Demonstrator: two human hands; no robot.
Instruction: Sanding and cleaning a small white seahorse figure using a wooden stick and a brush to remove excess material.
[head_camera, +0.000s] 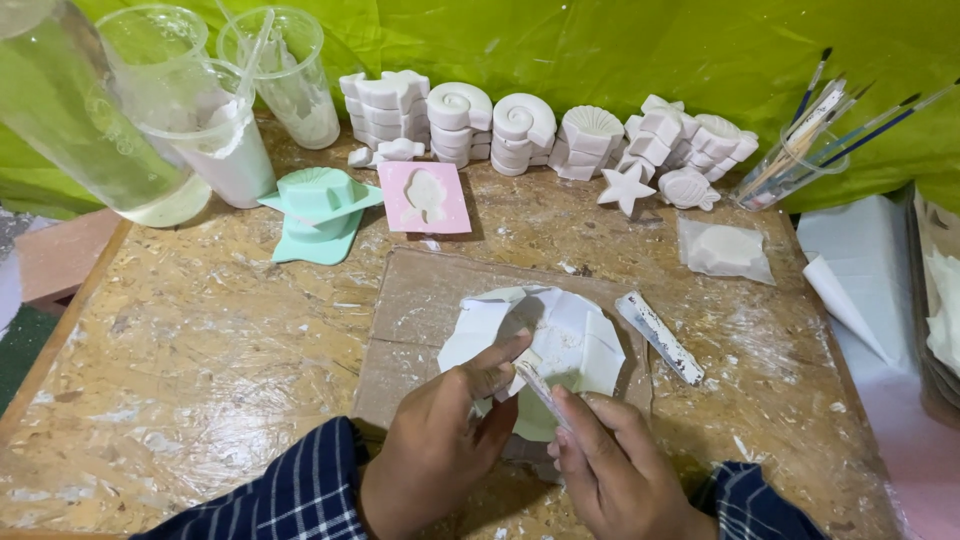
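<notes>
— What sits along the back, left to right?
— Clear cups, a mint mould, a pink mould, then a clear bag.
— And the hands?
— Left hand grips the white mould on the cardboard; right hand pinches a thin stick against it.

three plastic cups, two green moulds, one pink mould

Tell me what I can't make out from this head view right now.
- White mould: near edge hidden behind the left hand and right hand.
- Thin stick in the right hand: lower end hidden by fingers.
- Large clear container: top cut off by the frame edge.
- Brush tips: too small.
</notes>
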